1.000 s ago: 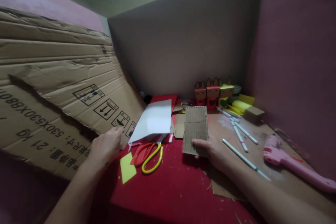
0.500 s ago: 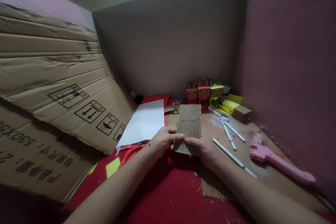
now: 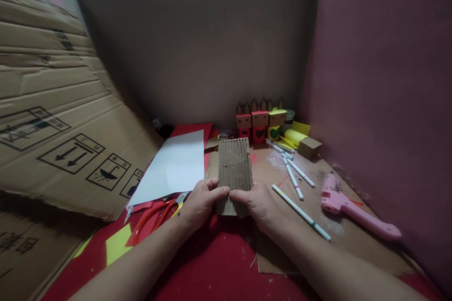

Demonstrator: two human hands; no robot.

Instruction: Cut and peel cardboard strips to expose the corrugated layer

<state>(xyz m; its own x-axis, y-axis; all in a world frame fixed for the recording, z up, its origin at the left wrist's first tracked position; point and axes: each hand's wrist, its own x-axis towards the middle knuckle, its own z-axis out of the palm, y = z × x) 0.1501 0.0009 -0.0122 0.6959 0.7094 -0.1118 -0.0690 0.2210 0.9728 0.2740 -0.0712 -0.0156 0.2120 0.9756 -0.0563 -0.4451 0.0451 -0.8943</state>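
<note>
Left hand and right hand had their fingers clamped on the corrugated cardboard piece, one at each long edge, thumbs on its face, tips nearly meeting. Piece lay between them, most of its length beyond the thumbs, long axis pointing away from the person; neither hand nearer. Held over the red bench. Counted outward: one piece in hand, one pair of scissors, one white sheet, at least four markers, one pink glue gun, three box-headed figures.
</note>
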